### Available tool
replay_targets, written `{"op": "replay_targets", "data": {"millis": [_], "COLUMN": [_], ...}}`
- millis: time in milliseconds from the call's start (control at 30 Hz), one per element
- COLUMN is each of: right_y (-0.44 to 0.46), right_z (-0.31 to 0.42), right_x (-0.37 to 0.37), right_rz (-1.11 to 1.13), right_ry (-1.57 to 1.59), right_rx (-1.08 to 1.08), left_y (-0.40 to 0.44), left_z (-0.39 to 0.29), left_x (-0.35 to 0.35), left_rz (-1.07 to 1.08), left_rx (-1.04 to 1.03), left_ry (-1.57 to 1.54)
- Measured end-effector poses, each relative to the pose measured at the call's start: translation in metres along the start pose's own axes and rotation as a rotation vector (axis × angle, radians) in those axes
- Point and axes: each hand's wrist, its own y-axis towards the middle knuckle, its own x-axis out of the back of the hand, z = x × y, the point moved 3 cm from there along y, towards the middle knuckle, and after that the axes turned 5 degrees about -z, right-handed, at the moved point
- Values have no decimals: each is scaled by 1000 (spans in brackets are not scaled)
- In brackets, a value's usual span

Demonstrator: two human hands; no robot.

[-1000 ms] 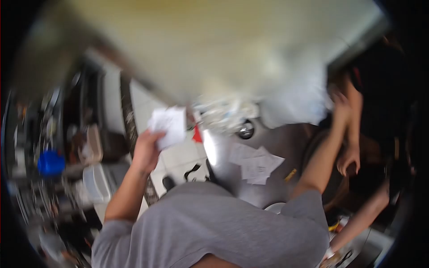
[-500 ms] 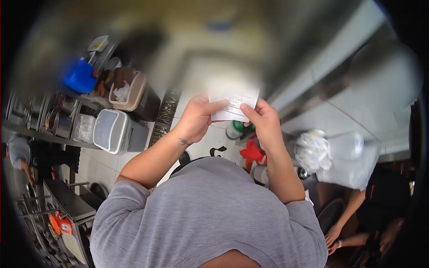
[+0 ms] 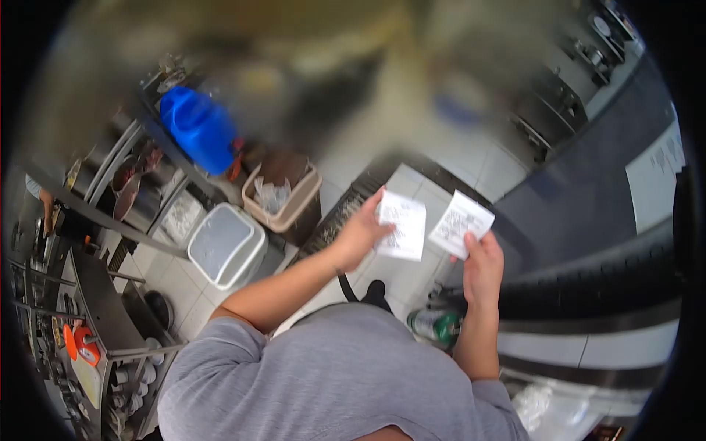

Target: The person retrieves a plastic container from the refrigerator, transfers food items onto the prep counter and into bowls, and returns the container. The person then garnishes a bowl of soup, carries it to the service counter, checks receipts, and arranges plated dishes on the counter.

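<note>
Two white printed paper slips are held apart in front of my chest. My left hand (image 3: 362, 234) pinches the left slip (image 3: 404, 220) along its left side, thumb laid over the print. The right slip (image 3: 463, 219) is tilted, and my right hand (image 3: 482, 264) grips it by its lower right corner between thumb and fingers. Both slips carry dark printed text too small to read. A gap shows between them, with floor tiles visible behind.
A white bin with a grey lid (image 3: 226, 246) and a beige bin (image 3: 283, 195) holding a plastic bag stand at left, near a blue jug (image 3: 197, 128). A green container (image 3: 434, 325) is below my right forearm. A dark panel (image 3: 566, 198) rises at right. Steel shelving (image 3: 110, 316) stands lower left.
The paper held together in both hands is now two separate slips, one per hand. My hands have moved apart and lower. The view has turned, bringing the dark panel in at right.
</note>
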Motion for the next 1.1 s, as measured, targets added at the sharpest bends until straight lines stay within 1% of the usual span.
{"op": "replay_targets", "data": {"millis": [33,67,100,133,167,233,267,300,367,433,467,500,533,633,700,733,767,833,867,900,967,1000,1033,1067,1100], "right_y": [15,34,56,72,96,157,186,209,258,309,333,355,381,450,486,503,517,531,532,531,534,538,554,579,609], "right_z": [-1,-5,-11,-18,-30,-57,-60,-66,-75,-76,-71,-67,-75,-55,-31,-27,-22,-17,-19,-24,-44,-44,-39,-28,-16], "right_x": [0,1,4,12,15,8,-7,-26,-66,-109,-136,-162,-185,-263,-309,-334,-357,-396,-413,-430,-461,-475,-490,-510,-533], "right_rz": [9,28,37,44,68,156,187,243,331,406,424,434,435,492,527,561,560,703,827,949,1228,1352,1354,1262,1173], "right_ry": [3,11,3,-6,-3,-82,-75,-83,-87,-236,-411,-582,-461,-225,-366,-271,-270,-204,-228,-247,-292,-372,-362,-305,-247], "right_rx": [-12,7,-20,-55,-55,-186,-178,-209,-226,-85,57,205,331,550,781,805,821,794,712,625,603,641,646,703,757], "left_y": [17,41,66,88,106,142,163,179,211,228,237,244,251,263,273,277,288,313,316,328,353,358,361,362,363], "left_z": [0,4,10,22,14,1,-4,-19,-34,-61,-69,-74,-78,-100,-120,-135,-152,-179,-211,-227,-258,-280,-300,-314,-317], "left_x": [-4,-4,-4,-3,-6,-10,-3,2,30,58,76,98,118,182,220,231,242,255,243,249,260,261,260,265,280], "left_rz": [-14,39,70,124,169,71,62,-3,-192,-402,-475,-574,-610,-737,-790,-787,-779,-726,-708,-613,-696,-744,-792,-865,-913], "left_rx": [-25,-58,-174,-51,76,166,89,31,-83,-190,-170,-275,-304,-296,-364,-351,-365,-456,-492,-584,-707,-759,-814,-877,-894], "left_ry": [71,152,182,106,22,-131,-15,149,325,399,371,435,321,158,99,138,137,14,137,97,58,11,-34,58,130]}}
